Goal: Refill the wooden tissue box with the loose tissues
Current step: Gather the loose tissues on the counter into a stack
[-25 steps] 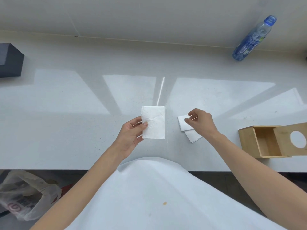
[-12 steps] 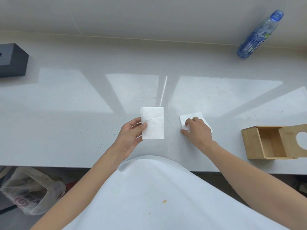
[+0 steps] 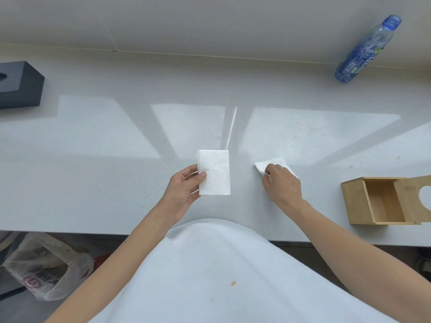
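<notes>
My left hand holds a neat stack of folded white tissues by its left edge, just above the white counter. To its right, my right hand pinches the near left corner of a loose white tissue that lies on the counter; most of that tissue is hidden under the hand. The wooden tissue box stands at the right near the counter's front edge. Its inside shows nothing in it, and its lid with a round hole is partly slid off to the right.
A blue plastic bottle stands at the back right by the wall. A dark box sits at the far left. The counter's front edge runs just before my body. A plastic bag lies on the floor at lower left.
My right hand pressed the loose tissue flat, then took its left corner in a pinch. The left hand and its stack have hardly moved.
</notes>
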